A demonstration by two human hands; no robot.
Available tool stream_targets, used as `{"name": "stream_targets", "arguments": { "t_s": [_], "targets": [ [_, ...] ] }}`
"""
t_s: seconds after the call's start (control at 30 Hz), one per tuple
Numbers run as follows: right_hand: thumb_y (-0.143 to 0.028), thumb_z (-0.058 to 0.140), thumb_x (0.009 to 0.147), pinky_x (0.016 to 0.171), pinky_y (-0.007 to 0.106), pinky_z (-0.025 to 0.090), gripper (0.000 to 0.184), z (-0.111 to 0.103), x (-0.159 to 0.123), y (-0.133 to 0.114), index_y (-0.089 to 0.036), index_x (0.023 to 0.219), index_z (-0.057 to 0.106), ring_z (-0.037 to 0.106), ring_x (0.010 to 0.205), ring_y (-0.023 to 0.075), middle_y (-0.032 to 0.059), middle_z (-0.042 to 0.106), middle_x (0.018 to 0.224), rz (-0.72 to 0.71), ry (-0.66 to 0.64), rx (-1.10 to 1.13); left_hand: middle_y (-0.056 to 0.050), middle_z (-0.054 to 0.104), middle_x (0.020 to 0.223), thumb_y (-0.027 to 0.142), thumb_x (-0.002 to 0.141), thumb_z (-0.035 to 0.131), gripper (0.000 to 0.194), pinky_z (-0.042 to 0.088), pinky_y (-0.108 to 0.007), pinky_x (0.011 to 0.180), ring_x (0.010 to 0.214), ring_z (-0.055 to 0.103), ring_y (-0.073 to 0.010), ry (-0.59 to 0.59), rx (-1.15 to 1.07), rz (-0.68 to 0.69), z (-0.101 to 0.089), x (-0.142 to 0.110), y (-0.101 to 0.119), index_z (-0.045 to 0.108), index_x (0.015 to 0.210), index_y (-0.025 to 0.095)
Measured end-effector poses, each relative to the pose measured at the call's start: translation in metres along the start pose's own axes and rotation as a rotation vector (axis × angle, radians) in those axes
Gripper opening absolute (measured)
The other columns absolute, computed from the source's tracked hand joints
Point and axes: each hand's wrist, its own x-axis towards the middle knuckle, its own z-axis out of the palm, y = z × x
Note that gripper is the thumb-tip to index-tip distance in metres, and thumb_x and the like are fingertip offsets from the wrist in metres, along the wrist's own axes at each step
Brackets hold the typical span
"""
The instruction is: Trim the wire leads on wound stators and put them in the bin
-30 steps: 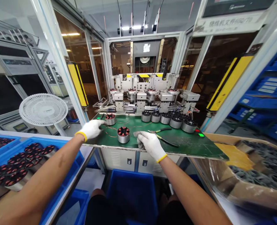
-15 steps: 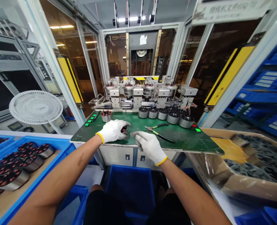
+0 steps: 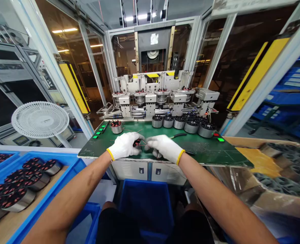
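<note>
on the green table point(image 3: 216, 152), the left hand point(image 3: 125, 145) curls round a wound core point(image 3: 137, 143); the right hand point(image 3: 162, 147), fingers bent close beside it, may or may not grip wire, i cannot tell; left, a blue crate point(image 3: 75, 166) holds more wound cores point(image 3: 19, 200); right, a cardboard box point(image 3: 251, 140) holds grey parts point(image 3: 279, 181)

core point(image 3: 137, 143) partly hidden by left hand point(image 3: 126, 145); pliers point(image 3: 179, 135) mostly behind right hand point(image 3: 164, 147); top sign point(image 3: 251, 4) cut off.

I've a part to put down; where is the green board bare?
The green board is bare at right front, before the black-topped cores, and at left front, between green buttons and left hand. Crowded: back right, and around the right hand.
</note>
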Motion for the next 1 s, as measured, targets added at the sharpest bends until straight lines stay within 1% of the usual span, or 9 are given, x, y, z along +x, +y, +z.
{"name": "stream_targets", "arguments": {
  "t_s": [0.07,0.2,0.47,0.57,0.63,0.7,0.77,0.83,1.0],
  "targets": [
    [-0.020,0.050,0.075,0.041,0.021,0.032,0.014,0.009,-0.006,0.005,-0.016,0.072,0.063,0.046,0.043,0.0091,0.0004,0.063,0.061,-0.088,-0.108,-0.240,0.001,0.065,0.115,0.042,0.069,0.061,0.049,0.048,-0.030,0.076,0.102,0.061,-0.0244,0.020,0.009,-0.010,0.002,0.000,-0.002,0.058,0.116,0.032],
    [-0.018,0.043,0.081,0.053,0.022,0.034,0.024,0.022,-0.023,0.003,-0.016,0.071,0.064,0.050,0.057,0.0110,-0.0009,0.059,0.060,-0.392,-0.030,-0.547,-0.001,0.065,0.114,0.052,0.069,0.062,0.050,0.048,-0.031,0.076,0.101,0.061,-0.0254,0.030,0.027,-0.005,0.007,0.002,-0.003,0.059,0.115,0.032],
    [-0.021,0.041,0.090,0.067,0.023,0.038,0.026,0.072,-0.039,0.003,-0.015,0.086,0.067,0.060,0.078,0.0150,0.0061,0.069,0.086,-0.422,0.065,-0.706,-0.002,0.064,0.105,0.049,0.076,0.058,0.039,0.045,-0.030,0.070,0.092,0.062,-0.0241,0.034,0.108,-0.028,0.007,0.002,0.005,0.058,0.111,0.032],
    [-0.025,0.039,0.093,0.063,0.026,0.037,0.027,0.085,-0.042,0.001,-0.015,0.090,0.064,0.062,0.075,0.0171,0.0072,0.069,0.083,-0.410,0.053,-0.942,-0.003,0.063,0.103,0.047,0.079,0.054,0.032,0.043,-0.028,0.069,0.090,0.061,-0.0224,0.037,0.108,-0.024,0.007,0.001,0.004,0.061,0.105,0.030],
    [-0.027,0.038,0.093,0.061,0.028,0.037,0.027,0.084,-0.050,-0.010,-0.014,0.096,0.062,0.062,0.071,0.0203,0.0093,0.067,0.080,-0.393,0.073,-1.167,-0.003,0.063,0.103,0.049,0.081,0.051,0.032,0.043,-0.029,0.070,0.091,0.061,-0.0225,0.062,0.095,0.004,0.008,0.001,0.001,0.061,0.104,0.029],
    [-0.030,0.035,0.094,0.059,0.029,0.037,0.030,0.076,-0.060,-0.027,-0.014,0.105,0.059,0.063,0.069,0.0221,0.0111,0.066,0.081,-0.379,0.183,-1.339,-0.003,0.063,0.103,0.050,0.081,0.051,0.032,0.044,-0.030,0.071,0.091,0.061,-0.0229,0.072,0.084,0.042,0.011,0.002,-0.002,0.061,0.104,0.029],
    [-0.031,0.030,0.095,0.059,0.029,0.039,0.034,0.064,-0.066,-0.043,-0.017,0.116,0.052,0.063,0.070,0.0216,0.0117,0.065,0.089,-0.414,0.297,-1.422,-0.005,0.063,0.102,0.048,0.080,0.052,0.033,0.045,-0.031,0.072,0.091,0.062,-0.0237,0.086,0.084,0.050,0.013,0.002,-0.004,0.061,0.104,0.027],
    [-0.024,0.029,0.094,0.060,0.029,0.040,0.033,0.049,-0.065,-0.051,-0.019,0.121,0.048,0.063,0.073,0.0213,0.0106,0.064,0.095,-0.476,0.324,-1.492,-0.006,0.063,0.100,0.046,0.080,0.052,0.034,0.045,-0.032,0.071,0.089,0.062,-0.0245,0.115,0.088,0.047,0.015,0.001,-0.004,0.061,0.105,0.025],
    [-0.011,0.039,0.081,0.056,0.032,0.041,0.020,0.021,-0.048,-0.036,-0.017,0.090,0.056,0.063,0.073,0.0269,0.0081,0.061,0.079,-0.442,0.180,-1.694,-0.003,0.064,0.097,0.046,0.080,0.053,0.029,0.044,-0.030,0.065,0.085,0.061,-0.0229,0.142,0.080,0.072,0.014,0.001,-0.002,0.062,0.102,0.028]
  ]
}}
